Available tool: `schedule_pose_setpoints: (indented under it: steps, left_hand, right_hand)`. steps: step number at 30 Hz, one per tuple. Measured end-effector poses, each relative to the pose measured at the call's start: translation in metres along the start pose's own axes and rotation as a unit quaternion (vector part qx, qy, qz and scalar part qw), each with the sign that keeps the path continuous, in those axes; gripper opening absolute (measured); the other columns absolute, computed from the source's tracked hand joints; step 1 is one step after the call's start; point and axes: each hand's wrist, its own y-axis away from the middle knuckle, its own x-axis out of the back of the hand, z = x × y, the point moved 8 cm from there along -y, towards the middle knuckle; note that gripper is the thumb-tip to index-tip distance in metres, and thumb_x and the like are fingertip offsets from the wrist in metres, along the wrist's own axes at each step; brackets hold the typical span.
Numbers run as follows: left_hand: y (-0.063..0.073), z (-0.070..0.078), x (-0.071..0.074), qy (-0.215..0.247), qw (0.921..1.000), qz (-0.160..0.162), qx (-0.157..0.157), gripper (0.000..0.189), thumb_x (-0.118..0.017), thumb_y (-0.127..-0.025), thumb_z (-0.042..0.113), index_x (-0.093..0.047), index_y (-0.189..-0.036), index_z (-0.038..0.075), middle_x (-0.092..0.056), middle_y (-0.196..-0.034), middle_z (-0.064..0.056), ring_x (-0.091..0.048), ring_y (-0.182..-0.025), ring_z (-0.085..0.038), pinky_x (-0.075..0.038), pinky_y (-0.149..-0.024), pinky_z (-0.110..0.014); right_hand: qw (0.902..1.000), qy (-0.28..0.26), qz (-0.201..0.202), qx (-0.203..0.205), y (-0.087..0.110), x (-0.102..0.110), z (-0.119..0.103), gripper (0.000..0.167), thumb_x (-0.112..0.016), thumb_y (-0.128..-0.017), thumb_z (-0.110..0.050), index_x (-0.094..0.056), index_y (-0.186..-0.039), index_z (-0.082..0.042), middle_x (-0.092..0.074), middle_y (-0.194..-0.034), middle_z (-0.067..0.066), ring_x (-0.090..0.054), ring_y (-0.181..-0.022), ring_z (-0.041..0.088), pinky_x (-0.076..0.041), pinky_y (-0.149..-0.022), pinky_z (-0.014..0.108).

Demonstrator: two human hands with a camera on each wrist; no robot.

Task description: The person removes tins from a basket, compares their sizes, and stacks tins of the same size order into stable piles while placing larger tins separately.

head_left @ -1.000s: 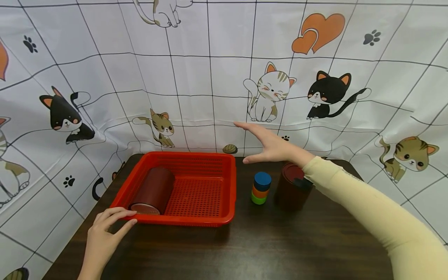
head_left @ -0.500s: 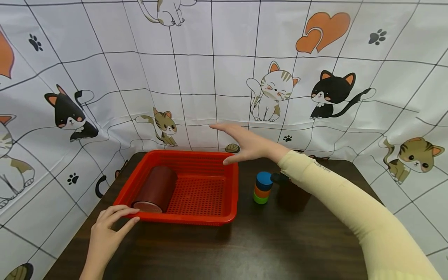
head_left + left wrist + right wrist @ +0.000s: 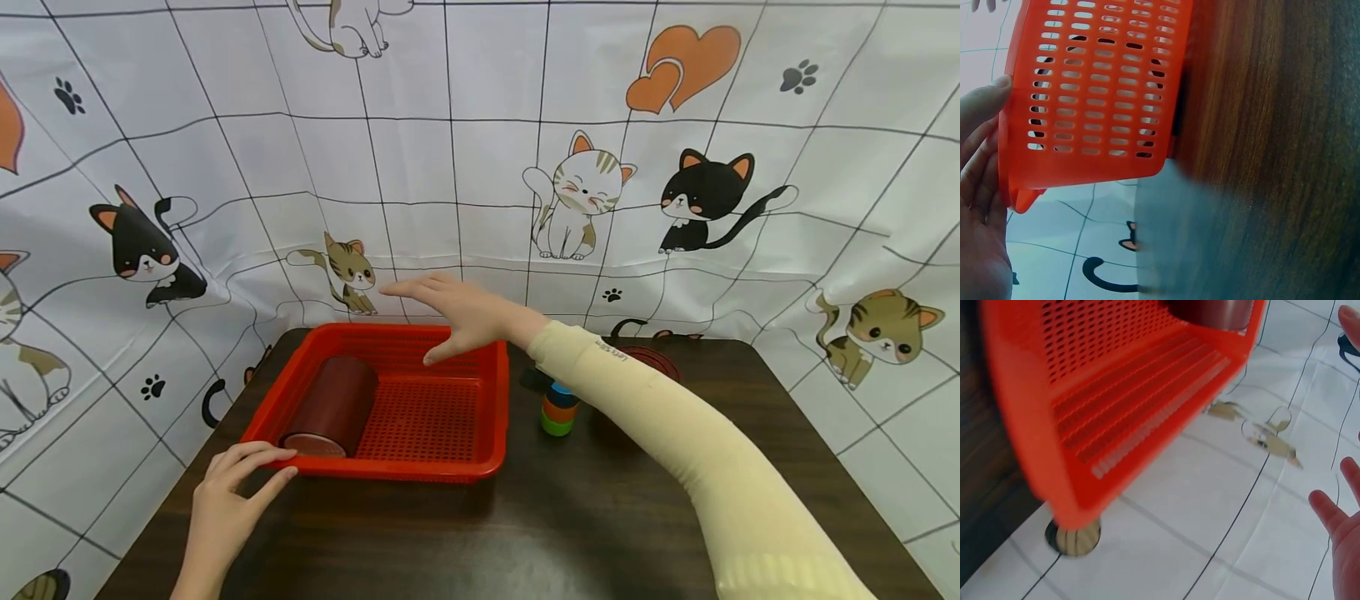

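Observation:
My left hand (image 3: 225, 508) pinches the front left corner of a red plastic basket (image 3: 397, 471), thumb outside the rim and fingertips over it. The left wrist view has the thumb (image 3: 988, 103) right at the rim of the slotted basket wall (image 3: 1097, 94). A dark reddish-brown canister (image 3: 335, 404) lies on its side in the basket's left part. My right hand (image 3: 468, 317), holding nothing, reaches over the back right of the basket with fingers extended and thumb spread apart. The right wrist view shows its fingers (image 3: 1350, 475) above the basket (image 3: 1022, 419).
Right of the basket stands a small blue, orange and green stack (image 3: 557, 417), partly covered by the sleeve (image 3: 660, 408). Behind the sleeve, a dark red container's round lid (image 3: 660, 362) peeks out. A cat-print sheet (image 3: 487, 167) hangs behind the dark wooden table (image 3: 450, 542).
My right hand has moved left, from above the stack and dark red container to over the basket. The sleeve now covers most of that container. The left hand stays at the basket corner.

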Motion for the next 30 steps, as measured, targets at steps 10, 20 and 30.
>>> schedule_pose_setpoints:
  steps: [10,20,30]
  left_hand:
    - [0.001,-0.002,-0.003,0.002,0.9999,-0.004,0.016,0.033,-0.089,-0.068,0.007,-0.079,-0.093,0.026,-0.066,-0.099,0.004,-0.041,-0.097,0.009,-0.033,-0.082,-0.017]
    - [0.002,0.001,0.001,0.012,0.9999,-0.001,0.011,0.035,-0.089,-0.068,0.005,-0.079,-0.094,0.026,-0.066,-0.1,0.007,-0.042,-0.097,0.01,-0.032,-0.084,-0.014]
    - [0.001,0.001,0.001,0.011,0.9999,-0.003,-0.004,0.036,-0.088,-0.068,0.003,-0.078,-0.095,0.025,-0.065,-0.1,0.005,-0.041,-0.097,0.01,-0.033,-0.084,-0.015]
  right_hand:
    - [0.9981,0.053,-0.021,0.024,-0.038,-0.039,-0.01,0.098,-0.076,-0.082,-0.048,-0.018,-0.158,-0.03,-0.023,-0.164,-0.007,-0.024,-0.151,0.017,-0.032,-0.118,0.041]
    - [0.9967,0.047,-0.043,0.049,-0.065,-0.084,-0.039,0.1,-0.078,-0.081,-0.045,-0.016,-0.158,-0.033,-0.021,-0.164,-0.006,-0.02,-0.151,0.015,-0.026,-0.122,0.037]
    - [0.9898,0.098,-0.089,0.054,-0.086,-0.128,-0.049,0.104,-0.08,-0.079,-0.044,-0.013,-0.158,-0.036,-0.019,-0.165,-0.009,-0.021,-0.151,0.016,-0.025,-0.123,0.036]
